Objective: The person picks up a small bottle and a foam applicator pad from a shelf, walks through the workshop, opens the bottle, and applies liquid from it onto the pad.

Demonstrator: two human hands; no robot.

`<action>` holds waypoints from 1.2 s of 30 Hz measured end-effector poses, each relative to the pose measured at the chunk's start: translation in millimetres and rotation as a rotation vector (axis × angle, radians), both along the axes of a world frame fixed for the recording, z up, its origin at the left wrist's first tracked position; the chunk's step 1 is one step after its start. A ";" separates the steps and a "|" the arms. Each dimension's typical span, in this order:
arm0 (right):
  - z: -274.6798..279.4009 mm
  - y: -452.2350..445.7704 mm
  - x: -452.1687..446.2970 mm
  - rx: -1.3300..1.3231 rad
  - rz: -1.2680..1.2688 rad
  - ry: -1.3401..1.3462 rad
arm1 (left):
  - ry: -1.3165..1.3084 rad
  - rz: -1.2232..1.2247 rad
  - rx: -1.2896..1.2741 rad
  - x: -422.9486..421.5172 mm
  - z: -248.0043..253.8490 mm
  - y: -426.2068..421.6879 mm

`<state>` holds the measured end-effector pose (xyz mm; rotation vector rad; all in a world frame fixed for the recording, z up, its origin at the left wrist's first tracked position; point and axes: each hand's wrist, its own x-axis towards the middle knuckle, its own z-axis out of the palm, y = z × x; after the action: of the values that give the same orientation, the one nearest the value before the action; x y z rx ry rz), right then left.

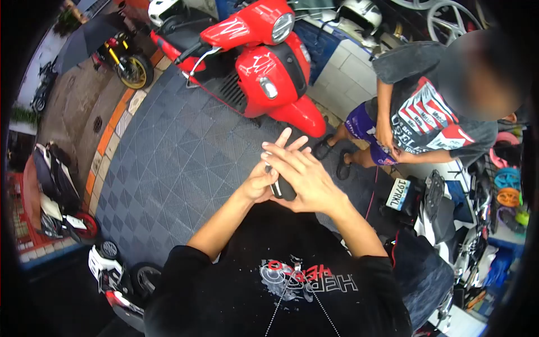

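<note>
Head view: the left hand (259,182) and right hand (310,178), fingers stretched out and overlapping, hold a small dark object (285,190) between them, in front of the black shirt (224,297), with a red scooter (255,78) beyond

hands (307,178) together, fingers (284,159) overlapping, forearms (359,231) angled inward
</note>
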<state>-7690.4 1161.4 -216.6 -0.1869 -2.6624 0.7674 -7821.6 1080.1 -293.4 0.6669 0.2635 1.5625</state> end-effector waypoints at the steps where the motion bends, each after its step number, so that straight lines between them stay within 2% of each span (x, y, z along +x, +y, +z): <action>1: 0.6 5.2 -1.8 -0.023 0.023 0.021 | -0.009 0.014 -0.018 -2.1 -1.3 0.9; 5: -3.9 19.1 -2.3 -0.058 0.038 0.074 | 0.107 -0.012 -0.124 4.0 19.5 3.2; 7: -6.5 23.2 -0.1 -0.084 -0.100 0.182 | 0.160 0.223 -0.031 5.7 27.1 11.8; 8: -6.9 25.0 1.9 -0.094 -0.131 0.226 | 0.301 0.306 -0.030 4.1 34.7 14.1; 9: -5.8 29.6 2.4 -0.086 -0.133 0.236 | 0.309 0.304 -0.019 4.2 42.7 17.9; 11: -5.8 32.0 7.1 -0.159 -0.192 0.401 | 0.359 0.469 -0.041 7.9 52.7 19.7; 15: -20.7 38.2 17.3 -0.385 -0.201 0.550 | 0.532 0.577 -0.036 13.1 60.1 21.1; 17: -11.9 34.5 24.4 -0.231 -0.231 0.492 | 0.575 0.651 -0.044 19.1 67.8 22.7; 19: -15.7 22.8 27.4 -0.420 -0.257 0.627 | 0.562 0.715 0.005 27.6 73.6 26.8; 21: -10.7 19.6 26.8 -0.357 -0.213 0.706 | 0.476 0.700 0.054 36.4 82.2 30.6; 22: -9.1 14.2 25.1 -0.307 -0.221 0.643 | 0.418 0.643 0.063 42.6 87.4 32.6; 23: -8.2 9.3 22.9 -0.265 -0.222 0.576 | 0.426 0.553 0.126 44.9 85.2 33.5; 25: -4.2 6.4 26.1 -0.333 -0.273 0.637 | 0.406 0.517 0.136 49.2 89.6 33.9; 31: 0.3 -0.7 29.7 -0.165 -0.371 0.637 | 0.380 0.348 0.151 41.1 83.2 38.3; 33: 1.9 -3.2 31.2 -0.067 -0.404 0.524 | 0.349 0.300 0.147 35.2 74.3 37.9; 34: 0.8 -4.2 31.3 -0.071 -0.404 0.522 | 0.300 0.177 0.109 28.5 68.2 36.0; 36: -4.5 -6.1 31.0 0.125 -0.370 0.319 | 0.246 0.016 0.054 16.9 58.6 28.7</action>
<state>-7659.5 1155.3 -221.1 -0.4671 -2.2718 0.4659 -7804.7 1108.8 -234.8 0.9030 0.4121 1.5072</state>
